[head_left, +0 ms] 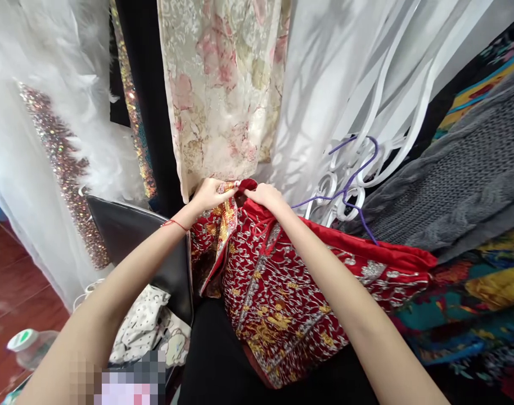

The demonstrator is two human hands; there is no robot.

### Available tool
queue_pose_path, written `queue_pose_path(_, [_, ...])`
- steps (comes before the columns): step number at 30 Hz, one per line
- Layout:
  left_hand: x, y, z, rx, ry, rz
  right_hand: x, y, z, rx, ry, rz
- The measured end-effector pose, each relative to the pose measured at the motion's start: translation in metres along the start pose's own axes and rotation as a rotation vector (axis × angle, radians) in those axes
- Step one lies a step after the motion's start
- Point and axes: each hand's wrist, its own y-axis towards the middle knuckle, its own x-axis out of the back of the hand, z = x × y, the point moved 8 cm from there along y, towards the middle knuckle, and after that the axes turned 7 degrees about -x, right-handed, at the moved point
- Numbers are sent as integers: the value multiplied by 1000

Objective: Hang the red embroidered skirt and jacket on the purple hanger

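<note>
A red skirt (291, 298) with gold and silver embroidery and a plain red waistband lies across my lap, spreading to the right. My left hand (210, 195) pinches a patterned edge of red and gold cloth near the skirt's left end. Close beside it, my right hand (266, 198) is closed on the red waistband, thumb toward the left hand. A red tie cord (265, 230) hangs just below the right hand. Through the waistband on the right shows a purple hanger (345, 194), its hook pointing up. The fingertips of both hands are partly hidden by cloth.
A floral cream cloth (223, 84) hangs straight ahead, beside white curtains and curled white metalwork (383, 101). Grey knitwear (459, 152) is at right. At left are white feathers (84, 67), a black chair back (130, 230), dotted fabric (141, 326) and a clear bottle (33, 346).
</note>
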Motion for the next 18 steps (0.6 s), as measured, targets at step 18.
queue_pose_path(18, [-58, -51, 27, 415, -254, 533, -22, -10, -12, -6, -148, 60])
